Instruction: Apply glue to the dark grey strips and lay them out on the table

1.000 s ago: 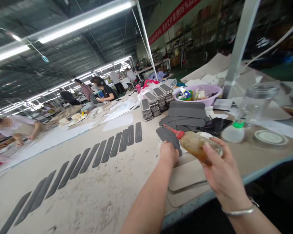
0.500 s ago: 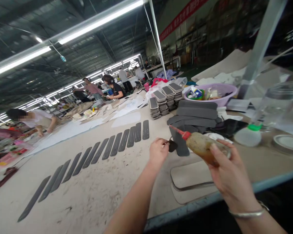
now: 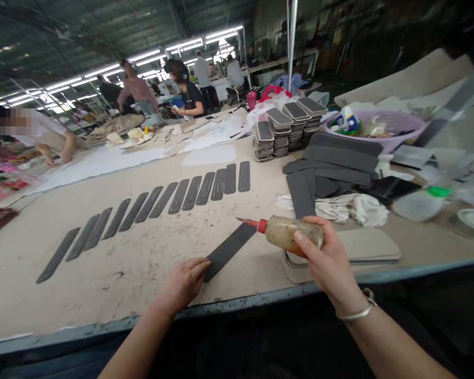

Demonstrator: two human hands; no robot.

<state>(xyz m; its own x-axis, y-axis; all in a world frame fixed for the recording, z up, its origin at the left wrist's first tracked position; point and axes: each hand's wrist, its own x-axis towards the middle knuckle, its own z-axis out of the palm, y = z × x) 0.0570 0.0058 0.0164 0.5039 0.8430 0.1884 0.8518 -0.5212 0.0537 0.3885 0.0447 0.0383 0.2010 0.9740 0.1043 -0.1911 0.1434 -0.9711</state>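
Note:
Near the table's front edge, my left hand has its fingers closed on the lower end of a dark grey strip lying slantwise on the table. My right hand is wrapped round a glue bottle with a red nozzle, tipped to the left. The nozzle's tip is over the strip's far end. A row of several glossy dark strips crosses the table beyond my left hand. Right of the nozzle, more dark pieces lie in a loose pile. Beige pieces are stacked beside my right hand.
Stacks of grey-topped pieces stand behind the row. A purple basin, white cloth and a green-capped bottle are at the right. A person in white leans over the table at the left; others are farther back.
My left hand has moved left and down, and a dark strip now lies flat under it. My right hand has brought the bottle left, nozzle over the strip. The view has tilted downward.

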